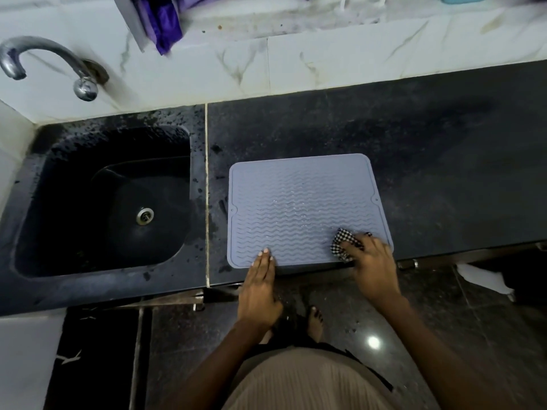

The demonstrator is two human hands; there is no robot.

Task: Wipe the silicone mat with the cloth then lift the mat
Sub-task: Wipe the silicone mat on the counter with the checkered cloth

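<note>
Mat point(299, 202) stretching up-left from right hand point(373, 261) gripping cloth point(343, 242) at near-right corner; left hand point(260, 279) flat on near edge.

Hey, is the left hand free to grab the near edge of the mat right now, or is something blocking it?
Probably yes. The left hand lies flat on the mat's near left edge, holding nothing. The cloth sits under the right hand at the far corner.

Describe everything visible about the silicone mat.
The silicone mat is pale grey-blue, rectangular with rounded corners, a raised rim and wavy ridges. It lies flat on the dark counter, right of the sink. The left hand presses its near edge; the right hand holds a checkered cloth on its near right corner.
</note>
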